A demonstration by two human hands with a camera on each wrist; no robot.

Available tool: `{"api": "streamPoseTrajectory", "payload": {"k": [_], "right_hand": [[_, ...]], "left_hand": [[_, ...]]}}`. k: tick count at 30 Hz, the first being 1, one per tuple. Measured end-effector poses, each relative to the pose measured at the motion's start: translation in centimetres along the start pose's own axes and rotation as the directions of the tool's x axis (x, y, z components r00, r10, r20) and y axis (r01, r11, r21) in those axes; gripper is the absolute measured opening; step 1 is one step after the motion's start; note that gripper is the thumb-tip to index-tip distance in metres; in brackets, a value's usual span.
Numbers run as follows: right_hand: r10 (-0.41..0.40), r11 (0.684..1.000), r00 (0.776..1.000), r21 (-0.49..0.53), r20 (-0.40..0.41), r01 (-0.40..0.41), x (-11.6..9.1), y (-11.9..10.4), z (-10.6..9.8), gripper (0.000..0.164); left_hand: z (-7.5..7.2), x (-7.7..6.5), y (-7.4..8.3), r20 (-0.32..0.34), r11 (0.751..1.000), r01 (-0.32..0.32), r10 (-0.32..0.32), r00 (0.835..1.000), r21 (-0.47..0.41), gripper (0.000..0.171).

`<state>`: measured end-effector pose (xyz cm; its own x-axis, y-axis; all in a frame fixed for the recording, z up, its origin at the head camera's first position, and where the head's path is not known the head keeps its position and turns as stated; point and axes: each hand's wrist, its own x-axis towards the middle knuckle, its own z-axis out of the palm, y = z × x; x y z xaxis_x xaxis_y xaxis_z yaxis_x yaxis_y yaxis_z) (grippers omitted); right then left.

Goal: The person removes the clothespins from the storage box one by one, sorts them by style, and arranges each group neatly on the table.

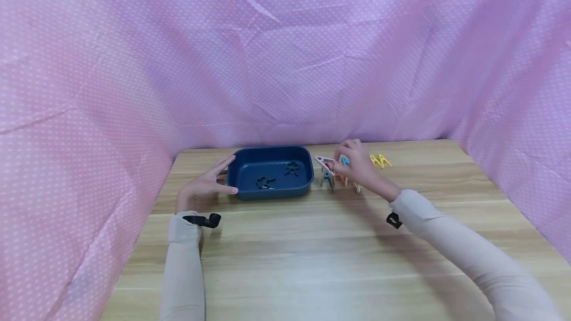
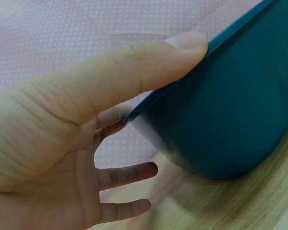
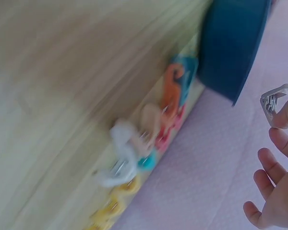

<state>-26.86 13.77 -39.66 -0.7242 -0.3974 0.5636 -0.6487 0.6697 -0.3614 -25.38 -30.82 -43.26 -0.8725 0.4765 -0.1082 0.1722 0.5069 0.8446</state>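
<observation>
My left hand [image 1: 206, 184] spans the left end of a blue basin [image 1: 274, 193], thumb at its near corner and fingers at the far one. In the left wrist view the thumb [image 2: 182, 45] lies against the rim and the other fingers spread out below. Just right of the basin, my right hand [image 1: 355, 162] pinches a white clothespin [image 3: 274, 103] between thumb and index finger, raised above the table. Beneath that hand stand several clothespins, among them a blue one [image 1: 327, 178] and an orange one [image 3: 172, 91], partly hidden in the head view.
Two dark green clothespins [image 1: 292, 168] [image 1: 265, 182] lie inside the basin. Yellow clothespins [image 1: 380, 161] stand farther right on the wooden table [image 1: 285, 251]. A pink dotted cloth [image 1: 285, 63] hangs behind the table and along both sides.
</observation>
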Motion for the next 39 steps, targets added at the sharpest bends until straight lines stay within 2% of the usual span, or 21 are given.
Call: {"api": "streamPoseTrajectory", "payload": {"k": [4, 15, 24, 31, 39], "right_hand": [[0.019, 0.999, 1.0, -0.034, 0.012, -0.019, -1.2, 1.5, -1.1, 0.013], [0.044, 0.996, 0.999, -0.076, -0.032, -0.046, -3.9, 5.4, -2.7, 0.01], [0.075, 0.989, 0.997, -0.126, -0.027, -0.078, -5.4, 7.5, -3.8, 0.015], [0.166, 0.973, 0.986, -0.165, 0.011, -0.162, -6.7, 8.5, -4.5, 0.015], [0.297, 0.941, 0.952, -0.195, 0.08, -0.277, -7.9, 9.7, -4.6, 0.01]], "left_hand": [[0.1, -0.1, -0.1, 0.001, 1.0, 0.008, -0.008, 1.0, 0.007, 0.1], [0.1, -0.5, 0.1, -0.012, 1.0, 0.02, -0.02, 1.0, 0.011, 0.101], [0.0, -0.5, 0.0, -0.013, 1.0, 0.01, -0.01, 1.0, 0.028, 0.101], [0.1, -0.3, 0.0, -0.011, 1.0, -0.009, 0.009, 1.0, 0.023, 0.1], [0.4, -0.3, 0.5, 0.004, 1.0, -0.006, 0.006, 1.0, 0.029, 0.1]]}}
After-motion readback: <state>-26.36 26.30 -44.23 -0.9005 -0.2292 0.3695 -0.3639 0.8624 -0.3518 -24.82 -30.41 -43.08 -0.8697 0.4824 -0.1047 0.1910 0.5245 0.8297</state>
